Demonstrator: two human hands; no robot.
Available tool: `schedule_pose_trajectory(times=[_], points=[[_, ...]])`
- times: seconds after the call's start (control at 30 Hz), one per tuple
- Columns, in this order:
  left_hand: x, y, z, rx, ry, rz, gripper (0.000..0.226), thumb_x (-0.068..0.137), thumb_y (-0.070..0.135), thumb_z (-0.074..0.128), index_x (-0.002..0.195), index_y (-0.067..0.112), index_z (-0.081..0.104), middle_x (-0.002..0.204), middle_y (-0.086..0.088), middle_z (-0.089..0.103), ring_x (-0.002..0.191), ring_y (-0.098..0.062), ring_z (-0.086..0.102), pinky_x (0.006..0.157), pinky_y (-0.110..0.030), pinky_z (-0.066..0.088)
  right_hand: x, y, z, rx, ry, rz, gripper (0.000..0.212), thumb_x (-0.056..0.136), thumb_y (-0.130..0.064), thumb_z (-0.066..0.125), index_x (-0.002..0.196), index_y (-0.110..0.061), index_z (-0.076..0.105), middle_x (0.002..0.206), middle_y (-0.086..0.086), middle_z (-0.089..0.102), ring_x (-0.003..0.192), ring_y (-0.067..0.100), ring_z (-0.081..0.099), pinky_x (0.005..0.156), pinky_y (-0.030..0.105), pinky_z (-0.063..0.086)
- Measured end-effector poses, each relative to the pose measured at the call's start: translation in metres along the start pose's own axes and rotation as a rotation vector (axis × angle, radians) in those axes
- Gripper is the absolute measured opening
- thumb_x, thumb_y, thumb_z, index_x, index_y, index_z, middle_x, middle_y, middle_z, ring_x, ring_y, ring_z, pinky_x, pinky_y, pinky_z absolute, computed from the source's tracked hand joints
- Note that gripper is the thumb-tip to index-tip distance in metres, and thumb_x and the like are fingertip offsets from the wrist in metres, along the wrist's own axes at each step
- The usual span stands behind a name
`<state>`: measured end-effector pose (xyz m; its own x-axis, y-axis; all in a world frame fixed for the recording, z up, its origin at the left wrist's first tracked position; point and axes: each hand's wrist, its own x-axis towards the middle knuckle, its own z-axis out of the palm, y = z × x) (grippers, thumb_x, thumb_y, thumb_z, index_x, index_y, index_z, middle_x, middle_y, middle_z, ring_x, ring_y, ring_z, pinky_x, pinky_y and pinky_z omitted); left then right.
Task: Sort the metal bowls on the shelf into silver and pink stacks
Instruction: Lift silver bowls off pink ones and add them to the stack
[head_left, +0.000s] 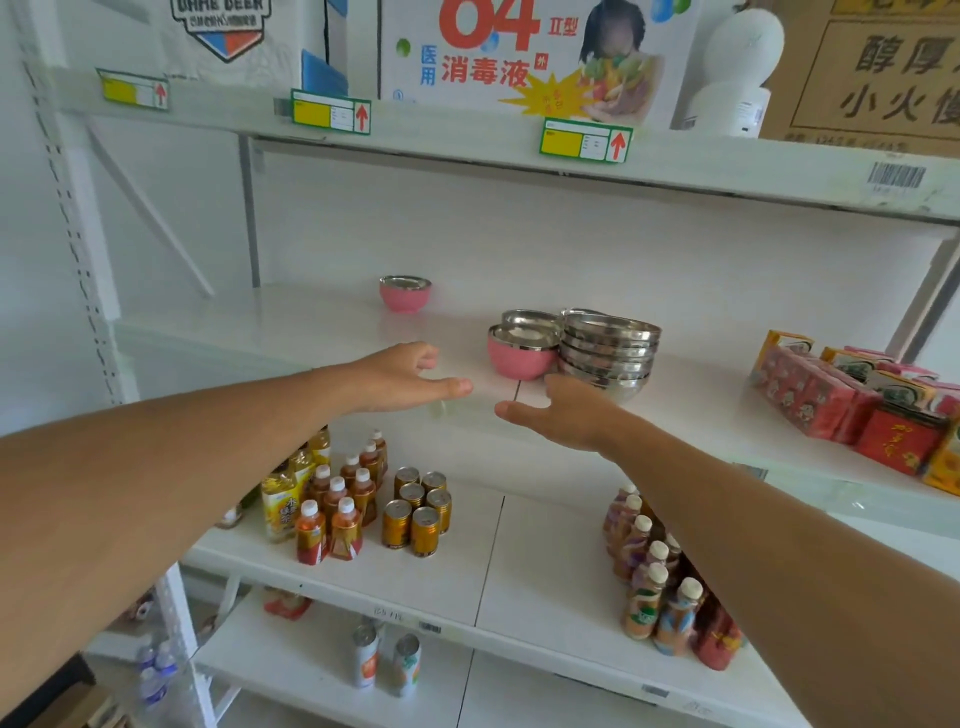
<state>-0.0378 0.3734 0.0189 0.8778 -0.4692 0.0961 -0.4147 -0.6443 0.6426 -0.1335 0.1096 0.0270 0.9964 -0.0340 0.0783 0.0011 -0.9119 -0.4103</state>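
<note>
While reaching over the shelf (322, 338) with nothing held: left hand (400, 376) open, fingers (447, 387) stretched flat and loose; right hand (563, 413) open too, thumb out, fingertips just short of the bowls.

Just beyond the right fingertips, touching each other: pink bowl (519, 353) and silver stack (608, 353). Behind those two, partly hidden, another silver bowl (530, 318). Well beyond the left fingers, far back and alone: second pink bowl (405, 293), likely the start of the pink pile.

Likely trouble from here:
- Sliding the near pink bowl away could drag the leaning silver stack with it, given the contact between them.
- Stack already stepped and slightly askew; a nudge at the base from the right fingertips could topple it or send it skating on the smooth white board.
- Polished, rounded walls offer little grip; a pinch on the rim alone could slip, with a clatter down onto the bottles (332, 514) and cans (418, 512) below the hands.
- Hidden rear bowl easy to overlook.

Materials and shapes: thin bright steel, mirror-like, rolled rims, shallow hemispheres nesting closely. Pink bowls matte-coated outside, shiny metal inside. Shelf glossy, flat, low friction. Right of the right hand, well apart: red cartons (831, 395), boxy and printed.
</note>
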Motion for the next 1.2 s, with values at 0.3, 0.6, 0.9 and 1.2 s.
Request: schedule_pose_trajectory(times=[0.3,0.6,0.9,1.2], points=[[0.039,-0.004,-0.019,0.101,0.033,-0.044,0.119,0.075,0.090,0.068,0.168,0.025,0.032,0.172,0.004,0.040,0.154,-0.015,0.042,0.120,-0.035,0.036,0.056,-0.017,0.010,0.118,-0.009,-0.151,0.083,0.092,-0.068,0.069,0.158,-0.024,0.045,0.142,0.001,0.062,0.127,0.023,0.058,0.097,0.030,0.042],[0.082,-0.057,-0.058,0.136,0.011,-0.072,0.128,0.070,0.096,0.063,0.169,0.025,0.027,0.173,0.005,0.037,0.157,-0.014,0.038,0.123,-0.038,0.034,0.123,-0.037,0.041,0.069,-0.042,-0.084,0.100,0.086,-0.082,0.063,0.152,-0.009,0.046,0.142,0.008,0.059,0.124,0.027,0.058,0.092,0.037,0.048],[0.174,-0.133,-0.078,0.007,-0.062,0.054,0.123,0.075,0.089,0.070,0.170,0.021,0.028,0.172,0.002,0.040,0.154,-0.014,0.042,0.112,-0.029,0.034,0.183,-0.055,0.077,-0.003,0.061,0.104,0.091,0.078,-0.088,0.062,0.137,-0.018,0.054,0.113,-0.003,0.062,0.111,0.025,0.061,0.081,0.038,0.048],[0.247,-0.146,-0.067,-0.023,-0.156,0.182,0.114,0.083,0.074,0.076,0.169,0.014,0.030,0.171,-0.002,0.042,0.153,-0.015,0.044,0.120,-0.028,0.034,0.213,-0.078,0.084,-0.001,0.141,0.248,0.090,0.085,-0.080,0.065,0.140,-0.009,0.052,0.117,0.004,0.064,0.103,0.025,0.063,0.075,0.035,0.047]])
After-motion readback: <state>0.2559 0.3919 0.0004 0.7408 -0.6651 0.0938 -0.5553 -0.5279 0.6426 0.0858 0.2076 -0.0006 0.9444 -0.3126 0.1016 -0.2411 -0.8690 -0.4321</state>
